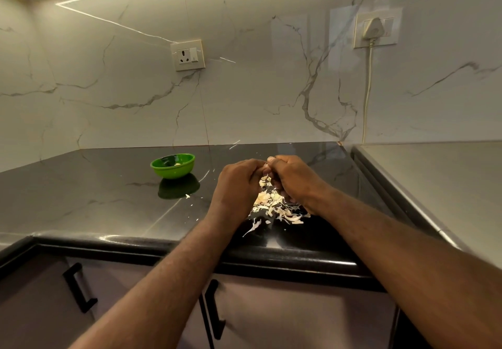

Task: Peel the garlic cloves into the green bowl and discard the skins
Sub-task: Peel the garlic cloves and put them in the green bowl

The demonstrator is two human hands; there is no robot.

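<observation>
Both hands up off the counter, knuckles almost touching. Left hand (239, 183) and right hand (293, 177) curled in tight, fingertips pinched together on a garlic clove (270, 158) (only a pale sliver peeking out on top, so no telling how much skin is left). Looks mid-peel.

Probably light as anything and firm, but slick once bare, with papery skin that tears off in bits. Best to pinch it round the fat middle with one hand and pick at the skin from the end with a nail of the other. Easy to shoot it out by squeezing too hard.

Straight below the fingers: a heap of skins (277, 207), loose flakes, a few strays lying toward the wrists and off to the left. Feather-light, so likely easier to sweep up than to pick one by one. Not binned yet.

Left of the fingers and a bit beyond: green bowl (173, 172) with a couple of pale bits inside, maybe peeled cloves, too small to swear by.

Under the forearms, cupboard doors (298, 318) with black handles. Then a glossy black counter (108, 199), shiny enough to mirror the bowl. Right of the fingers, a dull steel top (434, 174). Beyond the fingertips, a white marble-look wall (244, 90), an empty socket (188, 55) up left, a plug (376, 29) with a white cord up right.
</observation>
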